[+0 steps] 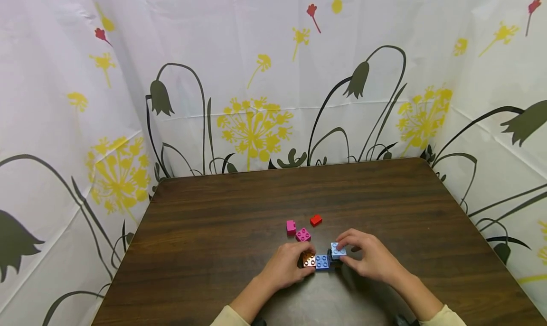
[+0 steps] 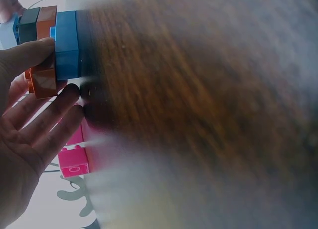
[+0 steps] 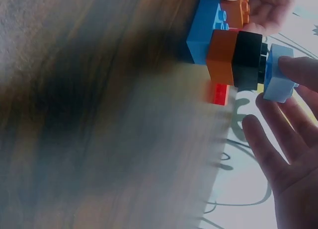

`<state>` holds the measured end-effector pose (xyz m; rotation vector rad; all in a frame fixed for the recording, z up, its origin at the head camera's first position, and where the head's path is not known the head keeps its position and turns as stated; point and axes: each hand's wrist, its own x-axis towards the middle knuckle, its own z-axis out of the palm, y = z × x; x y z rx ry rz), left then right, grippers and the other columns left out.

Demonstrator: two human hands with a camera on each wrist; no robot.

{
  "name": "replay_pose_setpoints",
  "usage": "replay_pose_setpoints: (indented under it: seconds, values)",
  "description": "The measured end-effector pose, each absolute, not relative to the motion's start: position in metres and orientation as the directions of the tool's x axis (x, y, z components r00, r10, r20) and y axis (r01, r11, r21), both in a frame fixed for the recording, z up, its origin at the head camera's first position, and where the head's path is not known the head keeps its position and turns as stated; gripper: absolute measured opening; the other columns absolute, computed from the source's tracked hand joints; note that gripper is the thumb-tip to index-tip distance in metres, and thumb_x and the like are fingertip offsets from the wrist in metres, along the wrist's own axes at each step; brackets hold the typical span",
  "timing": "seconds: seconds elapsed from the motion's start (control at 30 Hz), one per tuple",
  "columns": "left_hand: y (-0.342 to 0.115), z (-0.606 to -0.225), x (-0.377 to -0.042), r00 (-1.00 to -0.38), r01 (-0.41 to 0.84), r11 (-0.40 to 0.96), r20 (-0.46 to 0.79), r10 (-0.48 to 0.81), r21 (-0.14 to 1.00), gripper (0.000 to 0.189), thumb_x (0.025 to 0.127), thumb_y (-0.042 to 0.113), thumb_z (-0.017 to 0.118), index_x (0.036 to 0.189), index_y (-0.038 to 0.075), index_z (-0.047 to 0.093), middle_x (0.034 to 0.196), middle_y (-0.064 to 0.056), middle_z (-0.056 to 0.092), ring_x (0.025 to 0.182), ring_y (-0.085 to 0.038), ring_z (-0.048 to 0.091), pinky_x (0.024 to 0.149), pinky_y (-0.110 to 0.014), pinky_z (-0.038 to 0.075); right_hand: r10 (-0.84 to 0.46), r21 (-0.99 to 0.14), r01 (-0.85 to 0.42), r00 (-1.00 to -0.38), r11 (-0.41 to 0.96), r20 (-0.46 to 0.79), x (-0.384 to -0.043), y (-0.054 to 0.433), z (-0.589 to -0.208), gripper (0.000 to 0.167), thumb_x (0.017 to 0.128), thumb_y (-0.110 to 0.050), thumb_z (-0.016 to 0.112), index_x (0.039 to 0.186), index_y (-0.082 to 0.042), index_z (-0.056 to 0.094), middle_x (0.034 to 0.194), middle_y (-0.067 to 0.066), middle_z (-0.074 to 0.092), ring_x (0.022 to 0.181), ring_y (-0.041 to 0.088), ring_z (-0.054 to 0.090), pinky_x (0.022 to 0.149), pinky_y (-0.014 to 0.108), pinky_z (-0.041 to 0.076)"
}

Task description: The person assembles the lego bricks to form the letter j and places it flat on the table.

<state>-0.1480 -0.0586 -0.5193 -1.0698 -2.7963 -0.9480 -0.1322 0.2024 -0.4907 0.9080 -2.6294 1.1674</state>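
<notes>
In the head view, a brown brick [image 1: 309, 262] is gripped by the left hand [image 1: 285, 264], and a light-blue brick [image 1: 338, 250] is pinched by the right hand [image 1: 367, 255] above the table [image 1: 213, 221]. In the left wrist view, the brown brick is seated on a blue brick [image 2: 67, 45]. In the right wrist view, the light-blue brick is held at the studs of a black brick [image 3: 247, 61].

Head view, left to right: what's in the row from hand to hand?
Left hand, orange brick, blue brick, light blue brick, right hand.
</notes>
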Motion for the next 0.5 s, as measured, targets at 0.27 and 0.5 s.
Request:
replay_pose_setpoints:
  seconds: [0.27, 0.5]
  values:
    - [-0.0579, -0.5209, -0.1493, -0.765, 0.614, 0.583, 0.218, 0.607, 0.532, 0.031, 0.079, 0.026, 0.083, 0.104, 0.017, 0.067, 0.088, 0.012, 0.064, 0.075, -0.002, 0.052, 0.068, -0.020, 0.043, -0.477, -0.642, -0.584, -0.801, 0.496, 0.360, -0.1297, 0.2002, -0.4942, 0.028, 0.074, -0.005, 0.084, 0.091, -0.021, 0.068, 0.107, -0.009, 0.065, 0.094, 0.010, 0.063, 0.072, 0.034, 0.055]
    - [-0.0581, -0.5212, -0.1495, -0.770, 0.604, 0.587, 0.205, 0.604, 0.539, 0.031, 0.079, 0.026, 0.083, 0.104, 0.017, 0.068, 0.088, 0.013, 0.063, 0.075, -0.003, 0.052, 0.068, -0.021, 0.043, -0.483, -0.626, -0.590, -0.799, 0.510, 0.359, -0.1291, 0.1995, -0.4933, 0.030, 0.074, -0.005, 0.084, 0.091, -0.023, 0.069, 0.107, -0.010, 0.065, 0.094, 0.009, 0.063, 0.074, 0.035, 0.055]
